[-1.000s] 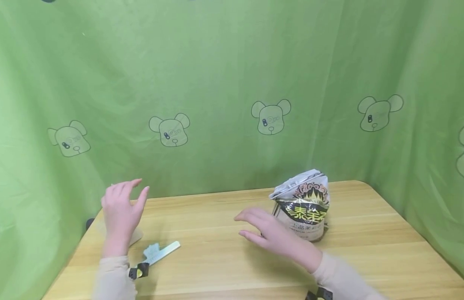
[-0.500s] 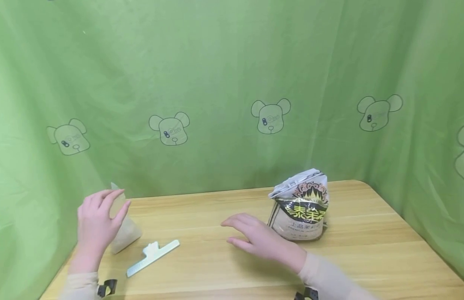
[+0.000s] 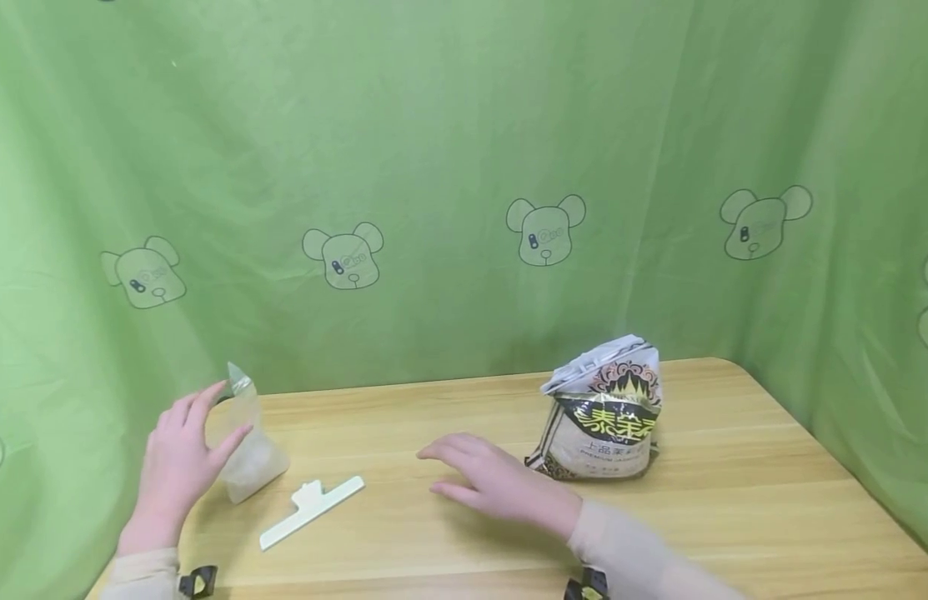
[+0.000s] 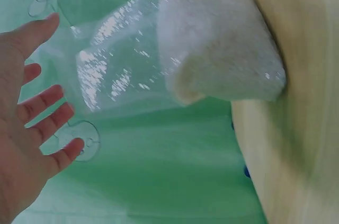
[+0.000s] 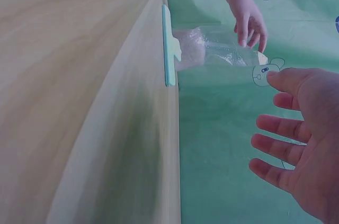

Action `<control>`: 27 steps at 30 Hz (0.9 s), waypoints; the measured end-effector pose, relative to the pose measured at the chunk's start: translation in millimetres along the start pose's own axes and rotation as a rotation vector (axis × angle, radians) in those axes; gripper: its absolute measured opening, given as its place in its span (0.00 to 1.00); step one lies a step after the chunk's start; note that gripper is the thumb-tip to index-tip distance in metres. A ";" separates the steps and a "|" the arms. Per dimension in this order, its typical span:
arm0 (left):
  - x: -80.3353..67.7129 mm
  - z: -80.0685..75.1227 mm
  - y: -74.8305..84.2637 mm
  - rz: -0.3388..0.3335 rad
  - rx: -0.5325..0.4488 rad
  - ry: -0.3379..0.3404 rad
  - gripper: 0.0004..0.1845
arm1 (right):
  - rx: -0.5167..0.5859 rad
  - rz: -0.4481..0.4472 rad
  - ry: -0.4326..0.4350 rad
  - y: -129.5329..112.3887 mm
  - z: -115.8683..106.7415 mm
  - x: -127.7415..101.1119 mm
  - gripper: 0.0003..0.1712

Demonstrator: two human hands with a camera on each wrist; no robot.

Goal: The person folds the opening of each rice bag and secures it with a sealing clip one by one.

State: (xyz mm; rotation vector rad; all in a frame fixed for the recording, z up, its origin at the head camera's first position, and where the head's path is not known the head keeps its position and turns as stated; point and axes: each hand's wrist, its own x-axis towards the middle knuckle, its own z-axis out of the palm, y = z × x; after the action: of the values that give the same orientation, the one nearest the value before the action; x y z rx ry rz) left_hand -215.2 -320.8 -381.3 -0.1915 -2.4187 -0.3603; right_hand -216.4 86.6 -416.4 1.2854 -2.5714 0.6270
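My left hand [image 3: 177,457] is beside a clear plastic bag [image 3: 255,461] that stands upright on the table at the left. White, rice-like contents fill the lower part of the bag [image 4: 217,44]; its top is clear film. The left fingers are spread near the film and grip nothing; whether they touch it I cannot tell. Over the middle of the table hovers my right hand [image 3: 501,483], fingers loosely extended and holding nothing. A pale green sealing clip [image 3: 311,510] lies between the hands, nearer the left one.
A printed rice bag [image 3: 609,425] with a folded-over top stands at the right, behind the right forearm. The wooden table [image 3: 741,483] meets a green curtain [image 3: 433,125] with bear-head outlines at the back and sides.
My left hand has moved left and lower, uncovering the clear bag and the whole clip. The right hand has drifted left, away from the printed rice bag.
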 end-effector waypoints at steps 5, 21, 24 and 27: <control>-4.1 4.7 -15.1 -0.054 -0.022 -0.100 0.42 | -0.002 -0.022 -0.007 -4.5 5.5 10.9 0.27; -14.4 4.9 -42.6 -0.120 -0.078 -0.229 0.32 | 0.032 -0.050 0.003 -16.5 16.4 46.9 0.28; -16.8 5.3 -43.6 -0.148 -0.102 -0.264 0.30 | 0.038 -0.052 0.009 -18.7 18.6 52.7 0.28; -17.8 5.6 -44.5 -0.181 -0.126 -0.302 0.30 | 0.056 -0.053 0.021 -21.3 19.8 58.5 0.28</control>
State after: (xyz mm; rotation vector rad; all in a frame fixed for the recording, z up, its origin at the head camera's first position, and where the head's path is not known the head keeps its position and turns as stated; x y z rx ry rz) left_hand -215.3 -362.2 -406.2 -0.0869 -2.7214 -0.6036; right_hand -234.4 24.4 -407.0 1.3518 -2.5113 0.7037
